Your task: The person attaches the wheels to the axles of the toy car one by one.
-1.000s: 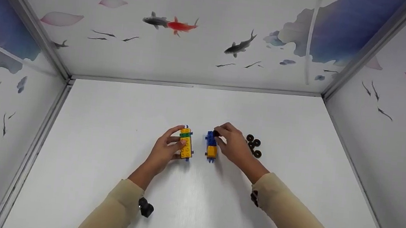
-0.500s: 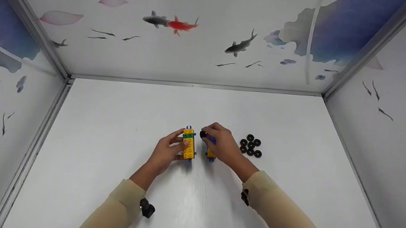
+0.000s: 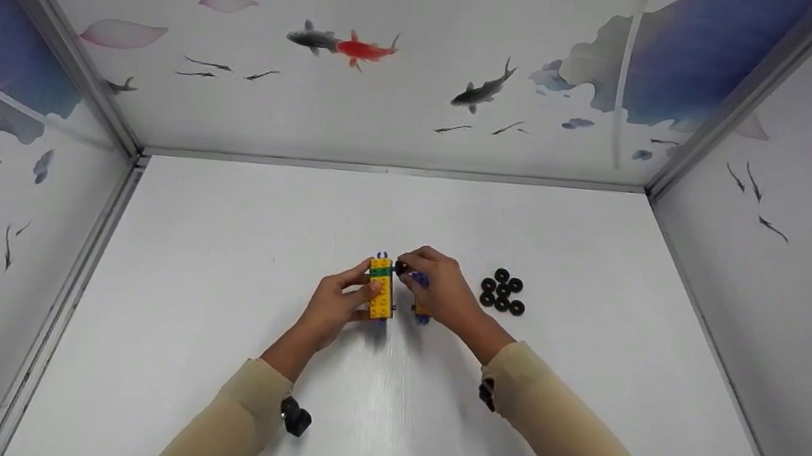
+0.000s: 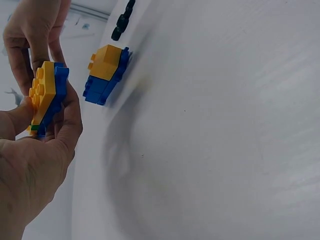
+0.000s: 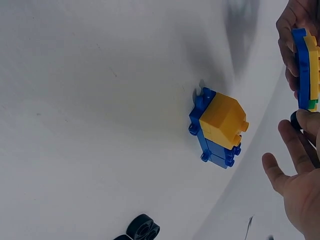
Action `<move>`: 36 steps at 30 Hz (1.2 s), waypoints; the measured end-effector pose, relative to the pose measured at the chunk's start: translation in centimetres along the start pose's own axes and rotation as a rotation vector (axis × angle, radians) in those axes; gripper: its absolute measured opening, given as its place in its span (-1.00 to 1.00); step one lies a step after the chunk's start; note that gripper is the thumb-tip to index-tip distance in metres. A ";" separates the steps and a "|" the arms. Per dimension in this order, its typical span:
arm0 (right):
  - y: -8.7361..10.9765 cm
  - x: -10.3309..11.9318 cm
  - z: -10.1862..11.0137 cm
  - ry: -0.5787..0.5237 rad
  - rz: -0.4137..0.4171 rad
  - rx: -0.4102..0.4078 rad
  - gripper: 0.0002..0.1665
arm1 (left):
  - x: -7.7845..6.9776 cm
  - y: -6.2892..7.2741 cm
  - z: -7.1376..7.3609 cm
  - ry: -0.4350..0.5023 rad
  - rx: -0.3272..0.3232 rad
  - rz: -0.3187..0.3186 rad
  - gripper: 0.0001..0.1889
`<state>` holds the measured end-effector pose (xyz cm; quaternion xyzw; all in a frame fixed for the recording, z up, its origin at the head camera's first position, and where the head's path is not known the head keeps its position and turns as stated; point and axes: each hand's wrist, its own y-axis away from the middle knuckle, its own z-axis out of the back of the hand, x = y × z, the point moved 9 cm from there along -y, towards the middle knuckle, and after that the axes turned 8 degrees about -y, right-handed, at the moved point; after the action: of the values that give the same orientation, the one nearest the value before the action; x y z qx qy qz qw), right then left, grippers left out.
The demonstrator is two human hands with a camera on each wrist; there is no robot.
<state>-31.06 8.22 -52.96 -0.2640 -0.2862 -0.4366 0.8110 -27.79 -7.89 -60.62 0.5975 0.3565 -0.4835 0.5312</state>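
A: From my station, leftmost first?
B: Left hand (image 3: 338,300): fingers curled round the yellow-and-blue brick car (image 3: 380,297), held off the counter (image 3: 202,297). Black wheel (image 3: 401,266) beside its green-banded end.
A: Change?
B: I log the wheel shifted left, from over the second brick car (image 5: 220,125), which stands on the counter; the held car has edged right.
A: Right hand (image 3: 441,285)?
B: Fingers narrow, pinching the wheel.
A: Meaning?
B: My judgement: wheel and axle are being lined up. Seated or not, I cannot tell. Seven loose wheels (image 3: 502,289) lie farthest right, so fitting looks far from done.
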 end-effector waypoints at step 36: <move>0.3 0.7 0.2 0.021 0.057 -0.040 -0.68 | -0.3 -0.3 -0.8 0.057 0.006 0.021 -0.32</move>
<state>-30.51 8.09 -52.38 -0.2836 -0.2612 -0.4217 0.8207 -27.96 -7.01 -60.46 0.6163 0.3637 -0.4619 0.5240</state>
